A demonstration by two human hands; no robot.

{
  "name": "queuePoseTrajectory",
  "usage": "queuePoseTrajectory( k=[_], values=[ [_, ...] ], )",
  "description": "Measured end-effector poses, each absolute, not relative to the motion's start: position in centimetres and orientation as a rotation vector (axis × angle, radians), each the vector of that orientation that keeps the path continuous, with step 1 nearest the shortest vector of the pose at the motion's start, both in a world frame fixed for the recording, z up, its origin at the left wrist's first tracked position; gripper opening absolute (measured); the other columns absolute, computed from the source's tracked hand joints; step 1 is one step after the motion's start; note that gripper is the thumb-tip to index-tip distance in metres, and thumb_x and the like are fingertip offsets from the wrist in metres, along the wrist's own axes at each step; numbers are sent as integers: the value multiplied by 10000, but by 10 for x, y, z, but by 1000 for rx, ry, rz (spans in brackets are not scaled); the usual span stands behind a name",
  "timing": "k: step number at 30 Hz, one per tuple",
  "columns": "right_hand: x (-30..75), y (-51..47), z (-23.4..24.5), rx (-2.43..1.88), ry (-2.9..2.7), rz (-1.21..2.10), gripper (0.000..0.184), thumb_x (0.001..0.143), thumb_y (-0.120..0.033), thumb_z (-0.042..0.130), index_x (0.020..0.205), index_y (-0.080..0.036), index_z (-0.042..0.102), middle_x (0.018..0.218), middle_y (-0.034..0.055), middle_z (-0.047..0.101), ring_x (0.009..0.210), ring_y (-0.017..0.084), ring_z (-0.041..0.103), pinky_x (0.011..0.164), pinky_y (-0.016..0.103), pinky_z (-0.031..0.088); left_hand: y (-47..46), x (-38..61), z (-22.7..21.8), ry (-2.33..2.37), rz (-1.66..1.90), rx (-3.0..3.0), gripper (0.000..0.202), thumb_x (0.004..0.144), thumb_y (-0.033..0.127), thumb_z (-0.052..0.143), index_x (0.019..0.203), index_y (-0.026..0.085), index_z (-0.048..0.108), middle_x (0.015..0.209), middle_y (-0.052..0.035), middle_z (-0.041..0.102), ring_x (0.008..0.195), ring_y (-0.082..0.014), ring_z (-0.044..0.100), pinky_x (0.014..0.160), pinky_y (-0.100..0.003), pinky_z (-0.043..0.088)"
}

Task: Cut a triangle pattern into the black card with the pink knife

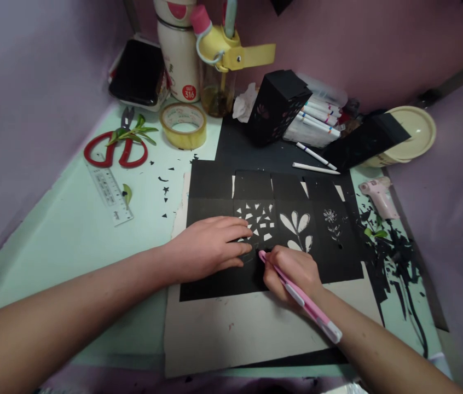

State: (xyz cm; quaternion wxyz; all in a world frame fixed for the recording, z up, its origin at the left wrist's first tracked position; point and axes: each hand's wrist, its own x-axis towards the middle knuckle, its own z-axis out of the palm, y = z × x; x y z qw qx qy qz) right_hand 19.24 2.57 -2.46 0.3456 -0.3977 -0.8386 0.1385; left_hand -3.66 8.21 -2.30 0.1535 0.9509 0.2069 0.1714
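A black sheet of card (215, 282) lies flat with several cut-outs: small shards, a leafy sprig and a flower. My left hand (210, 243) rests palm down on it, fingers stretched out and slightly apart, beside the shard pattern. Wrapped around a slim pink craft knife (303, 295) with a white end, my right hand (293, 273) sits just right of the left fingertips. The knife's front end points at the card below the shards; its blade cannot be made out. Under the card is a pale grey board (231, 334).
Red-handled scissors (133, 156), a clear ruler (110, 194) and a tape roll (184, 128) lie left. Bottles (180, 60), a black box (276, 106) and markers (317, 117) stand behind. Black scraps (399, 257) and a small pink device (379, 197) are right.
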Motion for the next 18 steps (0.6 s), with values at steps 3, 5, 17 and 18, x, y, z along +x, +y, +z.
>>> queuePoseTrajectory(
  k=[3, 5, 17, 18],
  values=[
    [192, 26, -24, -1019, -2178, 342, 256, 810, -5, 536, 714, -223, 444, 585, -26, 502, 463, 101, 427, 464, 242, 361, 82, -36, -23, 594, 491, 2730, 237, 945, 331, 612, 1105, 168, 672, 1247, -105, 647, 1230, -297, 558, 999, -461, 510],
    [192, 27, -25, -998, -2188, 308, 241, 815, -1, 545, 746, -219, 469, 594, -24, 516, 468, 102, 439, 466, 239, 369, 82, -37, -23, 597, 486, 2732, 238, 945, 336, 612, 1108, 173, 670, 1248, -102, 647, 1236, -288, 553, 1011, -447, 502],
    [196, 24, -35, -1000, -2325, 207, 207, 851, -29, 563, 784, -219, 515, 645, -22, 515, 539, 113, 468, 520, 239, 396, 82, -36, -22, 593, 508, 2730, 248, 959, 337, 587, 1122, 170, 669, 1225, -99, 655, 1224, -289, 561, 1007, -456, 506],
    [196, 24, -35, -996, -2333, 204, 210, 851, -31, 562, 770, -218, 513, 642, -22, 506, 538, 114, 460, 517, 242, 389, 82, -37, -22, 595, 505, 2730, 248, 962, 339, 582, 1123, 171, 669, 1228, -99, 654, 1226, -287, 560, 1009, -455, 504]
  ],
)
